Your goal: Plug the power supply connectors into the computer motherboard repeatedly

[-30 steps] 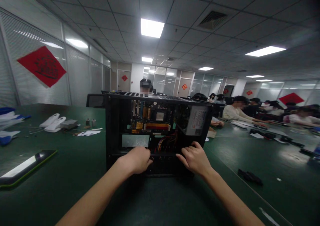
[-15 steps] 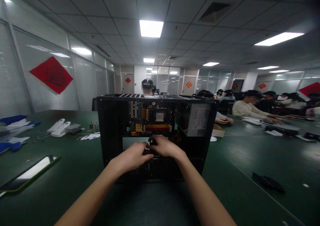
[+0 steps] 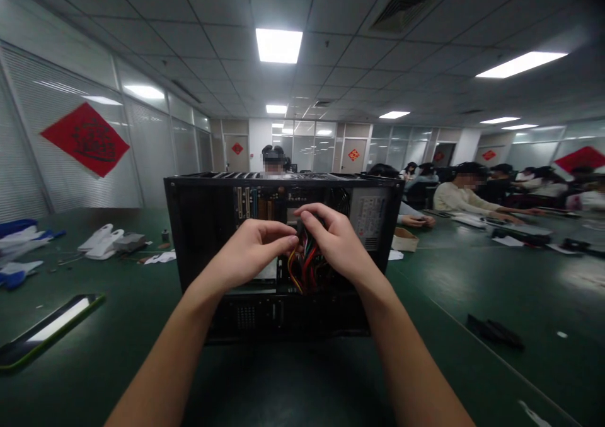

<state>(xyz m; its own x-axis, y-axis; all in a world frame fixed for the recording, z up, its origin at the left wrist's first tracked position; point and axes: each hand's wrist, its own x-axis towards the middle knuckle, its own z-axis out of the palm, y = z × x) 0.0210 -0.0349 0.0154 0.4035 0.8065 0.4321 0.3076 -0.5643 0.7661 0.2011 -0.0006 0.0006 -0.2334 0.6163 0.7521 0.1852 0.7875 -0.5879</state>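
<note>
Cable bundle (image 3: 302, 269) between both hands (image 3: 336, 244)

Dim room, bright ceiling panels (image 3: 278, 45), wide-angle edge distortion, soft corners

Two bare forearms, long and slim, bare left hand (image 3: 250, 255) and right hand (image 3: 338, 245), slender fingers (image 3: 316, 211).

Open-plan office. Long green desk (image 3: 472, 275). Tiled ceiling (image 3: 198, 11), light panels (image 3: 278, 45) on. Glass partition (image 3: 151, 156) left, red diamond sign (image 3: 85, 138) on it. People (image 3: 460, 193) seated far right.
</note>
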